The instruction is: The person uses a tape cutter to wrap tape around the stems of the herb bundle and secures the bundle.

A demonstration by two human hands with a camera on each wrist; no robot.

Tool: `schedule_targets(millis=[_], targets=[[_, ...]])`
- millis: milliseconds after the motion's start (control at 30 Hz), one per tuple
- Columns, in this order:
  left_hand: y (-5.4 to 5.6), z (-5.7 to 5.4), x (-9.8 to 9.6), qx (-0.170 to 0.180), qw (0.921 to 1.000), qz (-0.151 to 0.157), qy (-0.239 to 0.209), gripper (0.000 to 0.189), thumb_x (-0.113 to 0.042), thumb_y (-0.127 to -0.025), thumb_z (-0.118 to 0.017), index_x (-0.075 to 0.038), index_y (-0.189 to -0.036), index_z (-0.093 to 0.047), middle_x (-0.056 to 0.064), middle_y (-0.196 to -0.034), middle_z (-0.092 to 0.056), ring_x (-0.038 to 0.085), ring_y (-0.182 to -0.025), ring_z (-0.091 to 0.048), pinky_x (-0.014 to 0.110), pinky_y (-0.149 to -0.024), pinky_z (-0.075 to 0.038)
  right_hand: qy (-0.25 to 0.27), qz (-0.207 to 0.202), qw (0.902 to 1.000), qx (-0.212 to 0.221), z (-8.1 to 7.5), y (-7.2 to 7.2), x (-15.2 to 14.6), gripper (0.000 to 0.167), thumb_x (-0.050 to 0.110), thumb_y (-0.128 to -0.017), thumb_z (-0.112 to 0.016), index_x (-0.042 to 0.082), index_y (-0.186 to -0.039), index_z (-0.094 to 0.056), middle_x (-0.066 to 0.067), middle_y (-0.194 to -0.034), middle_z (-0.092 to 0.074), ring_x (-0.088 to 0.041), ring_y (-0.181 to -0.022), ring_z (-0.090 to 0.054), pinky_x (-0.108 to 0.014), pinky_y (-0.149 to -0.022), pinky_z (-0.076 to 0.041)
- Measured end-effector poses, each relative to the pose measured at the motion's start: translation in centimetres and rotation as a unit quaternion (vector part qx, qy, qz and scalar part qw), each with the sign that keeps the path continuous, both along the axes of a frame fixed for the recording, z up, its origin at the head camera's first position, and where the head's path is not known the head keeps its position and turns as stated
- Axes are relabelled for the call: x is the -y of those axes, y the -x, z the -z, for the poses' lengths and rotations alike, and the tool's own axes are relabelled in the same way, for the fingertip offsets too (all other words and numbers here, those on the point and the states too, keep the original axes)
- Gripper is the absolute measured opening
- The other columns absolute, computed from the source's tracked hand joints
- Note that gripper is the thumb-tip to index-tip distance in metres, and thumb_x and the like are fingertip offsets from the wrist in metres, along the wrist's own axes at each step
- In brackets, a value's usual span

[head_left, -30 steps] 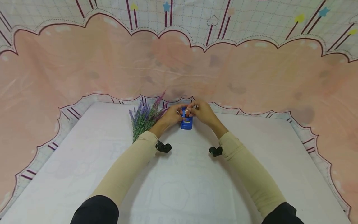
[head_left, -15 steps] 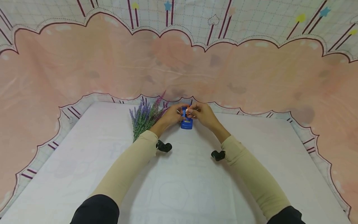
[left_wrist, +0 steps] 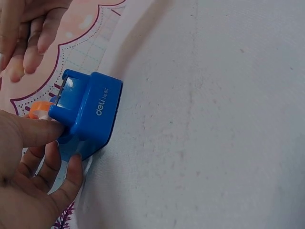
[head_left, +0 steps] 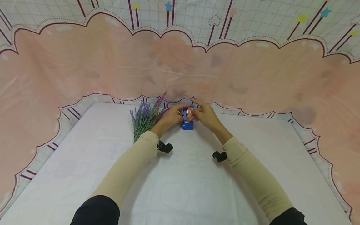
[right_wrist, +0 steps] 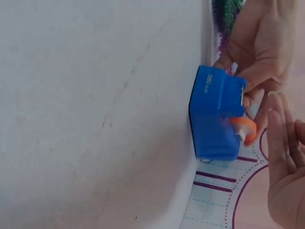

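A blue tape dispenser [left_wrist: 102, 107] with an orange wheel [right_wrist: 245, 129] stands on the white table near its far edge. My left hand [head_left: 172, 115] grips it from the left side, with the thumb by the wheel and the other fingers bent beneath in the left wrist view. On the opposite side is my right hand [head_left: 204, 115], close to the wheel. Its fingers [right_wrist: 279, 143] look nearly straight in the right wrist view, and I see nothing held in them. Whether they touch the dispenser is unclear.
Purple and pink artificial flowers [head_left: 143, 120] lie just left of my left hand. The white tabletop [head_left: 180, 175] stretches toward me. Beyond the far edge hangs a peach cloth [head_left: 112, 68] with a scalloped border.
My right wrist has shifted slightly right and toward me. Its index finger now stretches out, away from the other fingers. The left hand and the dispenser stay in place.
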State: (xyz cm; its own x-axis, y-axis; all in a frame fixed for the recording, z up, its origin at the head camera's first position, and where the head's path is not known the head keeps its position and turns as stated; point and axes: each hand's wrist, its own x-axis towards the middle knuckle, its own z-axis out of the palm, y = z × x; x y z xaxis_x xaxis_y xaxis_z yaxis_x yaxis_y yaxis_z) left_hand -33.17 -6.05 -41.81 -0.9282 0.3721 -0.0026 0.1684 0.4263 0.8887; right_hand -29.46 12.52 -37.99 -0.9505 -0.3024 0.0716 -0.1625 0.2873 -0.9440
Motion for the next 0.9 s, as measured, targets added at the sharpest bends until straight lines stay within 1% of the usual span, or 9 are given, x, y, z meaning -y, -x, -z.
schedule_targets(millis=[67, 100, 200, 300, 433, 567, 667, 733, 900], targets=[[-0.1, 0.0, 0.0, 0.001, 1.0, -0.002, 0.0, 0.067, 0.01, -0.087, -0.068, -0.015, -0.147, -0.055, 0.009, -0.096, -0.051, 0.021, -0.08, -0.048, 0.029, -0.063, -0.04, 0.002, 0.003, 1.0, 0.008, 0.1, 0.1, -0.1, 0.054, 0.003, -0.104, -0.053, 0.008, -0.156, -0.04, -0.024, -0.088, -0.074, -0.04, -0.084, -0.074, -0.053, -0.083, -0.057], [-0.1, -0.1, 0.0, 0.001, 1.0, -0.002, 0.001, 0.067, 0.01, -0.087, -0.069, -0.016, -0.147, -0.055, 0.009, -0.096, -0.051, 0.021, -0.08, -0.048, 0.029, -0.063, -0.041, 0.0, 0.005, 0.9999, 0.012, 0.1, 0.1, -0.1, 0.055, 0.004, -0.103, -0.054, 0.009, -0.156, -0.041, -0.023, -0.087, -0.074, -0.038, -0.083, -0.074, -0.053, -0.083, -0.057], [-0.2, -0.2, -0.1, 0.005, 1.0, -0.005, 0.002, 0.067, 0.009, -0.088, -0.068, -0.017, -0.147, -0.054, 0.01, -0.097, -0.051, 0.021, -0.079, -0.048, 0.03, -0.063, -0.042, 0.004, 0.004, 0.9998, 0.018, 0.1, 0.2, -0.2, 0.053, 0.005, -0.1, -0.062, 0.005, -0.151, -0.047, -0.022, -0.087, -0.074, -0.035, -0.081, -0.075, -0.051, -0.082, -0.058], [-0.3, -0.3, -0.1, 0.009, 0.9999, -0.008, 0.003, 0.067, 0.008, -0.088, -0.068, -0.018, -0.148, -0.054, 0.009, -0.098, -0.05, 0.021, -0.079, -0.048, 0.03, -0.064, -0.043, 0.008, -0.005, 0.9997, 0.02, 0.2, 0.2, -0.2, 0.053, 0.005, -0.096, -0.068, 0.004, -0.147, -0.052, -0.02, -0.089, -0.074, -0.032, -0.083, -0.075, -0.047, -0.083, -0.059], [-0.3, -0.3, 0.0, 0.007, 0.9999, -0.012, 0.005, 0.065, 0.006, -0.089, -0.069, -0.018, -0.148, -0.054, 0.009, -0.097, -0.05, 0.021, -0.078, -0.048, 0.031, -0.064, -0.042, 0.019, -0.021, 0.9991, 0.03, 0.2, 0.0, -0.4, 0.055, 0.004, -0.092, -0.073, 0.003, -0.143, -0.055, -0.016, -0.09, -0.072, -0.029, -0.087, -0.075, -0.046, -0.086, -0.059], [-0.3, -0.3, 0.0, 0.002, 0.9998, -0.012, 0.012, 0.064, 0.004, -0.089, -0.071, -0.019, -0.147, -0.054, 0.008, -0.097, -0.051, 0.021, -0.078, -0.048, 0.031, -0.065, -0.042, 0.028, -0.029, 0.9985, 0.037, 0.2, -0.1, -0.6, 0.059, 0.003, -0.087, -0.079, 0.003, -0.141, -0.057, -0.013, -0.093, -0.069, -0.023, -0.087, -0.073, -0.042, -0.085, -0.059], [-0.3, -0.3, 0.0, -0.002, 0.9998, -0.012, 0.017, 0.064, 0.005, -0.088, -0.071, -0.02, -0.145, -0.056, 0.008, -0.097, -0.051, 0.021, -0.079, -0.047, 0.032, -0.065, -0.041, 0.038, -0.037, 0.9974, 0.049, 0.2, -0.4, -0.6, 0.061, -0.001, -0.086, -0.078, 0.002, -0.143, -0.055, -0.015, -0.1, -0.066, -0.021, -0.088, -0.072, -0.039, -0.084, -0.06], [-0.3, -0.3, 0.0, -0.002, 0.9998, -0.011, 0.016, 0.064, 0.006, -0.088, -0.071, -0.02, -0.144, -0.056, 0.008, -0.098, -0.051, 0.022, -0.08, -0.047, 0.032, -0.066, -0.041, 0.04, -0.035, 0.9962, 0.069, 0.2, -0.6, -0.6, 0.063, -0.003, -0.086, -0.077, 0.004, -0.144, -0.054, -0.015, -0.107, -0.063, -0.022, -0.091, -0.071, -0.037, -0.084, -0.06], [-0.3, -0.3, 0.0, -0.001, 0.9998, -0.005, 0.018, 0.067, 0.008, -0.087, -0.07, -0.019, -0.146, -0.055, 0.009, -0.099, -0.052, 0.022, -0.086, -0.048, 0.031, -0.067, -0.041, 0.032, -0.009, 0.9908, 0.131, 0.2, -1.0, -0.5, 0.063, -0.005, -0.088, -0.074, 0.006, -0.146, -0.051, -0.019, -0.126, -0.056, -0.023, -0.097, -0.069, -0.033, -0.086, -0.059]])
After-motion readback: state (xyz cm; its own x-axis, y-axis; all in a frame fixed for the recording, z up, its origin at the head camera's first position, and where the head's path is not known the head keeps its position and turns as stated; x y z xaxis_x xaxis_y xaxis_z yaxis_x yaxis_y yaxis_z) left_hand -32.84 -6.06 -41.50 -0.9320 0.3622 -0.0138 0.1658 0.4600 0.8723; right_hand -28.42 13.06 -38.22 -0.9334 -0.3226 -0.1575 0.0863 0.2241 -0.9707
